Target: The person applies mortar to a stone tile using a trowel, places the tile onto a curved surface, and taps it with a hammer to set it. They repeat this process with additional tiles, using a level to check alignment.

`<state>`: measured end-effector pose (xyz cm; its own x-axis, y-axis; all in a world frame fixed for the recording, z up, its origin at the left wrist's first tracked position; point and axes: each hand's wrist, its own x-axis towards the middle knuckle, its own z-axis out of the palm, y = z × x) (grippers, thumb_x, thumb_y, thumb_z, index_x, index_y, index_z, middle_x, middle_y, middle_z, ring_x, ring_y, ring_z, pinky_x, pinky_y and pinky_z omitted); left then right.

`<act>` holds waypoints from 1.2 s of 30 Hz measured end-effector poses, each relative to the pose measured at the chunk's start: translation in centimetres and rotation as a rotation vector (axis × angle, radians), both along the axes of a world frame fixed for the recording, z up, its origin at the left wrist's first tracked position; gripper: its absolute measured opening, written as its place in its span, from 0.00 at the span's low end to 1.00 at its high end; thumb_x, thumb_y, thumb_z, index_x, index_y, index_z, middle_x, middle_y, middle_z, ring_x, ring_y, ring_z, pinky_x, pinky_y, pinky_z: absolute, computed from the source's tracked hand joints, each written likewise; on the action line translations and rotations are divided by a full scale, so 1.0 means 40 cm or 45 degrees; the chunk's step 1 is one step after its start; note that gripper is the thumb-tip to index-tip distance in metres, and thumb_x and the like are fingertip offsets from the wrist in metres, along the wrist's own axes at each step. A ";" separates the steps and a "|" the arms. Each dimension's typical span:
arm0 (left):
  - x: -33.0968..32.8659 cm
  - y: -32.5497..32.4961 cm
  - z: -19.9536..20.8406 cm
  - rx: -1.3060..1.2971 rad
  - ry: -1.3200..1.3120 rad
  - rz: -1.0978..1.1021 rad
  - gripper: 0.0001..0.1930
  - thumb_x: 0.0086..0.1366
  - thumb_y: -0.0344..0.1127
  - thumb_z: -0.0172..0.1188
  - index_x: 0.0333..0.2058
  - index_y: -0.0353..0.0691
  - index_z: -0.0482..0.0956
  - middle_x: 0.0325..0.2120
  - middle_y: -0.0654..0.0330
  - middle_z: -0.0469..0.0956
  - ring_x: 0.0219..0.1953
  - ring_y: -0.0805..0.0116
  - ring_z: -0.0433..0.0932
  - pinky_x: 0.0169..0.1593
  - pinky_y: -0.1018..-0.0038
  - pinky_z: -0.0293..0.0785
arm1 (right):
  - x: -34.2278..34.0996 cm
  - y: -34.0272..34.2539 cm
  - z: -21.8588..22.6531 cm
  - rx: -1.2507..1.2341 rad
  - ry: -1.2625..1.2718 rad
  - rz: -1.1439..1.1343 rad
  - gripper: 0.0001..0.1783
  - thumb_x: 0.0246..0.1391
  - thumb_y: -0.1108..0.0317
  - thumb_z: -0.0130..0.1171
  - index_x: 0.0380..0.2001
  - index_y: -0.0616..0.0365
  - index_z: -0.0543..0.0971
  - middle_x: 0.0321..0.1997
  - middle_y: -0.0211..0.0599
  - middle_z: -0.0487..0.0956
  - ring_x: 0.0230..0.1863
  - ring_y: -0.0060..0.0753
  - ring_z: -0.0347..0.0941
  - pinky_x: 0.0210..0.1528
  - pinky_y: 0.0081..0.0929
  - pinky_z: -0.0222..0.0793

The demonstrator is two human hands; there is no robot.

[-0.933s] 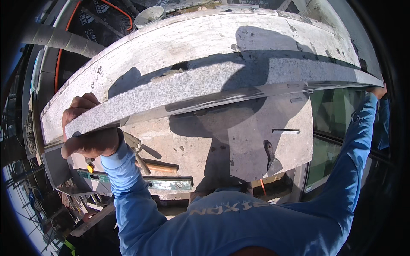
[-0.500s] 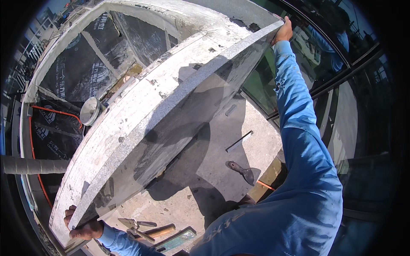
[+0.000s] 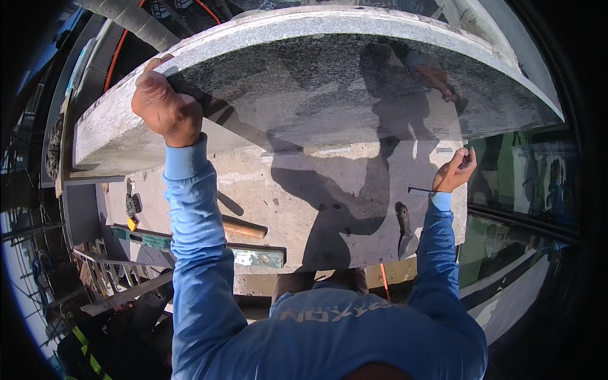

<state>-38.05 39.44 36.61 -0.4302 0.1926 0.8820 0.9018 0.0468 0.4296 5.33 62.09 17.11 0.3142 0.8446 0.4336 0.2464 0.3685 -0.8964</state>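
A long grey speckled stone slab (image 3: pixel 297 82) stands on edge across the view, its polished face toward me. My left hand (image 3: pixel 166 109) is closed over the slab's top edge near its left end. Below the slab's right part, my right hand (image 3: pixel 455 171) is off the stone, fingers loosely bent and apart, with nothing visible in it. A scraper (image 3: pixel 403 229) lies on the paving below that hand. Near my left forearm lie a green spirit level (image 3: pixel 259 256) and a wooden tool handle (image 3: pixel 244 227); the forearm hides part of both.
Glass panes (image 3: pixel 513 177) with dark frames rise at the right. A black and yellow tool (image 3: pixel 132 212) lies on the paving (image 3: pixel 253 180) at the left. Behind the slab are a ribbed grey pipe (image 3: pixel 130 20) and an orange line (image 3: pixel 117 57). Scaffolding-like bars show at far left.
My right hand has let go of the slab's right end and come down below it. My left hand stays on the left end. The view has swung round to the left.
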 end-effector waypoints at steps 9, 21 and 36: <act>-0.007 0.018 -0.004 0.204 0.027 -0.245 0.39 0.75 0.62 0.33 0.38 0.24 0.78 0.25 0.54 0.77 0.25 0.72 0.75 0.38 0.75 0.71 | -0.592 -0.610 -0.378 -0.450 -1.162 0.786 0.19 0.48 0.48 0.69 0.30 0.53 0.81 0.27 0.39 0.83 0.31 0.46 0.79 0.44 0.42 0.68; -0.016 -0.014 -0.009 0.146 -0.211 -0.284 0.38 0.64 0.68 0.42 0.36 0.31 0.79 0.25 0.55 0.78 0.28 0.66 0.79 0.37 0.68 0.76 | -0.701 -0.566 -0.420 -0.623 -1.011 0.424 0.21 0.51 0.44 0.64 0.28 0.52 0.80 0.31 0.37 0.83 0.40 0.39 0.78 0.52 0.38 0.60; -0.005 0.081 0.013 0.431 0.139 -0.525 0.28 0.55 0.60 0.70 0.20 0.37 0.76 0.10 0.62 0.69 0.13 0.66 0.72 0.18 0.72 0.65 | -0.731 -0.554 -0.205 -0.122 0.047 0.159 0.29 0.59 0.51 0.61 0.50 0.67 0.69 0.48 0.53 0.70 0.51 0.51 0.70 0.53 0.42 0.69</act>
